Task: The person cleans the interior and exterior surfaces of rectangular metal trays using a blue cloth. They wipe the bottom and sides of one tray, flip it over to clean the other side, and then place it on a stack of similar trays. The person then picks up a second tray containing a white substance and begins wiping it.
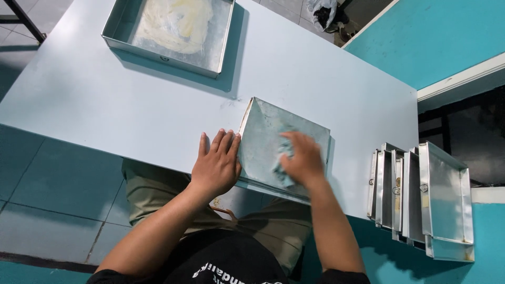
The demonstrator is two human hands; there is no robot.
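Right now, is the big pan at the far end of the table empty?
No. The far pan holds a pale yellowish smear spread across its bottom, while the hands work on a nearer pan.

Pale blue table (131, 105), long, running diagonally through the view. At its far end a square metal tray (118, 31), shallow, its floor smeared with a yellowish-white coating. At the table's right edge a row of metal pans (415, 194) stood on edge, packed side against side, the outermost leaning and overhanging. Floor: grey tiles (31, 173) at left, teal surface at right. Teal wall (436, 37) upper right with a white ledge beneath it. Dark bag (326, 13) on the floor beyond the table.
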